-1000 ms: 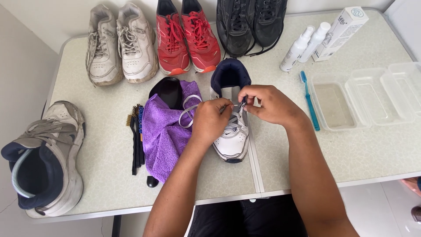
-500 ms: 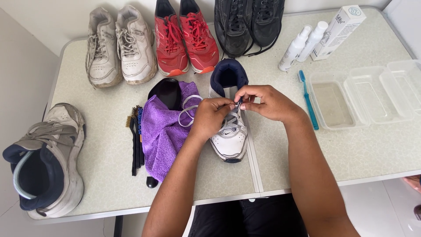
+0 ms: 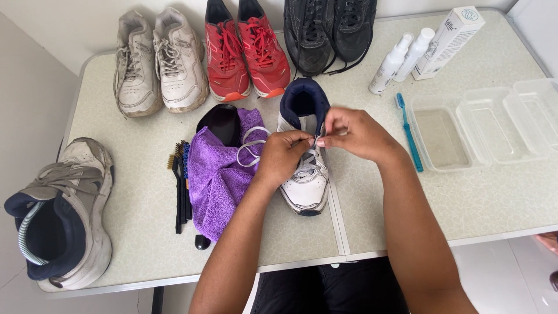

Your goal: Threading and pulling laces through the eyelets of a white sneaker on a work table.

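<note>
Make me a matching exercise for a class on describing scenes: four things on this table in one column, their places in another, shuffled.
Things:
1. red shoes
2. purple cloth
3. blue toothbrush
4. white shoe

Places:
A. under both hands
B. far edge, between the grey-white pair and the black pair
C. beside the clear trays
D. left of the shoe being laced

Pairs: 1-B, 2-D, 3-C, 4-A

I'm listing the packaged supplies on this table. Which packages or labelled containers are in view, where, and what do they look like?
Carton: far right corner, tall white box with pale teal print, lying tilted.
Two spray bottles: just left of the carton, slim, white, leaning.
No signs or screens.
</note>
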